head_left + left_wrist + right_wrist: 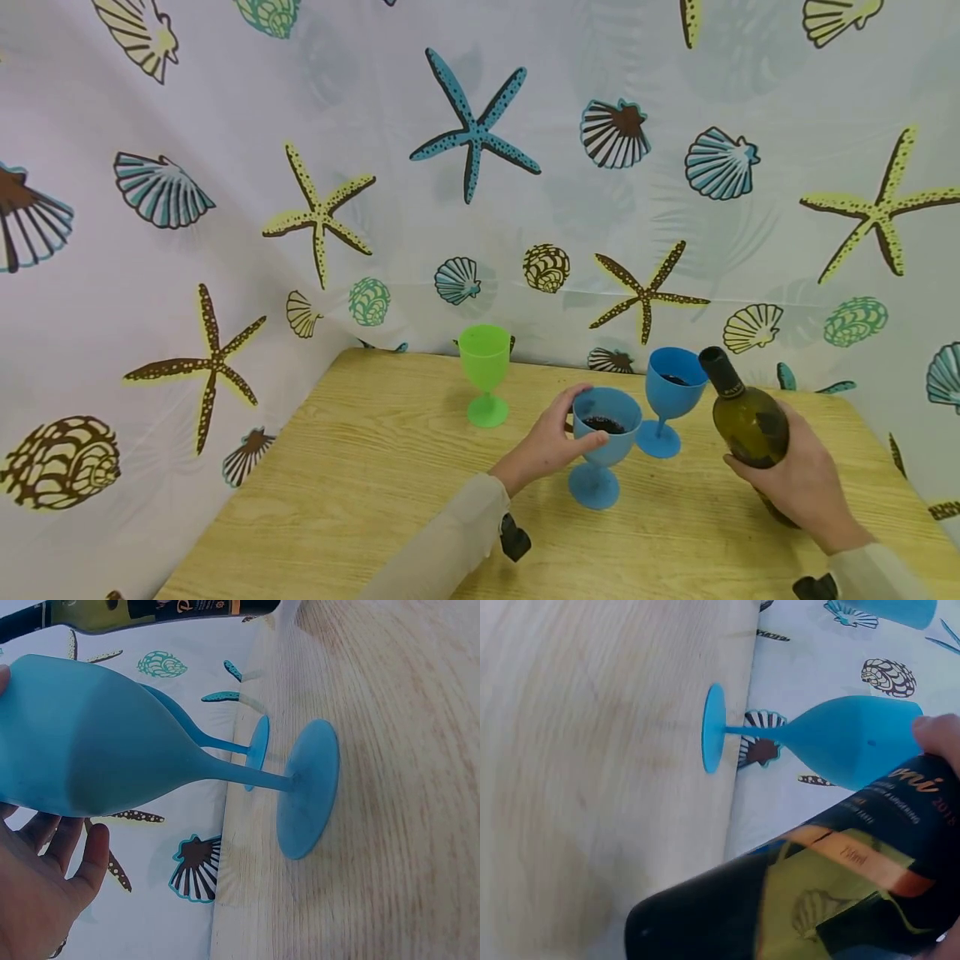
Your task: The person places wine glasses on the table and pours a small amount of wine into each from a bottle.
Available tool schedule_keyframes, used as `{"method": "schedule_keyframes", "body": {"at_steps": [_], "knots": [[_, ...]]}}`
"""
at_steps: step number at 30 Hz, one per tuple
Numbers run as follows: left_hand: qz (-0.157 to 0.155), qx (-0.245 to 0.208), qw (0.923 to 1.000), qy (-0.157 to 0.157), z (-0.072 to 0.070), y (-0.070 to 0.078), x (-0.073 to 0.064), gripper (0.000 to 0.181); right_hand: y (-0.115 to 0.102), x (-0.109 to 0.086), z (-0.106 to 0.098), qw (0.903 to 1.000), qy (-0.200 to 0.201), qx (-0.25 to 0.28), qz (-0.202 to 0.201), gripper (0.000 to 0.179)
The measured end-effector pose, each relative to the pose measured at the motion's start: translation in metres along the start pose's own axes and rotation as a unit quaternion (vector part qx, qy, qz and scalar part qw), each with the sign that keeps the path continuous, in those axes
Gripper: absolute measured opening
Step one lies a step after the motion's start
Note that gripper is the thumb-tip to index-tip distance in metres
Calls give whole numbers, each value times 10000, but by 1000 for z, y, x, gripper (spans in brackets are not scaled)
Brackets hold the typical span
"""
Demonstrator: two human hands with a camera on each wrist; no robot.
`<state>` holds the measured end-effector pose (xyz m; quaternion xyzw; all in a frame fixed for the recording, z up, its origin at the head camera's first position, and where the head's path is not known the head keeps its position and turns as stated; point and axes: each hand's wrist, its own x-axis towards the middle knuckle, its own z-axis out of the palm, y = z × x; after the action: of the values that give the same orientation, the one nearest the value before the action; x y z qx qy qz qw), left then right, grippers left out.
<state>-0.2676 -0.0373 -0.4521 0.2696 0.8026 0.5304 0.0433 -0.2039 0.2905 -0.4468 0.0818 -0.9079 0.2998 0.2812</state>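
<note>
My left hand [551, 437] holds the bowl of the nearer blue goblet [615, 454], with the thumb on the near side and fingers round the far side. Dark liquid is inside this goblet, and its foot [311, 791] is at the wooden table. Just behind it to the right stands a second blue goblet [671, 396], also with dark liquid. On the right, my right hand [810, 483] grips a dark green wine bottle [750, 425] round its body. The bottle leans left, its uncapped-looking mouth near the second goblet's rim. Whether its base touches the table cannot be told.
A green goblet [486, 362] stands upright at the back of the wooden table [360, 467], left of the blue ones. Behind and beside the table hangs a white cloth [525, 217] printed with shells and starfish.
</note>
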Motion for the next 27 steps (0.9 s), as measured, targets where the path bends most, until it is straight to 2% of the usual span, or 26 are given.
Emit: {"method": "schedule_keyframes", "body": {"at_steps": [4,7,11,14,27], "knots": [[-17,19,10000,-10,-1,0,0,69,-6,-4,6,9957,136,384,835,95],[4,43,10000,-8,0,1,0,68,-9,-4,9,9845,119,727,1589,97],[2,64,10000,19,1,-1,-1,68,-9,-4,13,9685,108,1125,2218,100],[-26,63,10000,28,1,-2,-1,69,-9,-3,15,9641,134,1240,2346,100],[-63,92,9999,32,0,0,-1,69,-5,2,20,9610,234,1437,2352,100]]}}
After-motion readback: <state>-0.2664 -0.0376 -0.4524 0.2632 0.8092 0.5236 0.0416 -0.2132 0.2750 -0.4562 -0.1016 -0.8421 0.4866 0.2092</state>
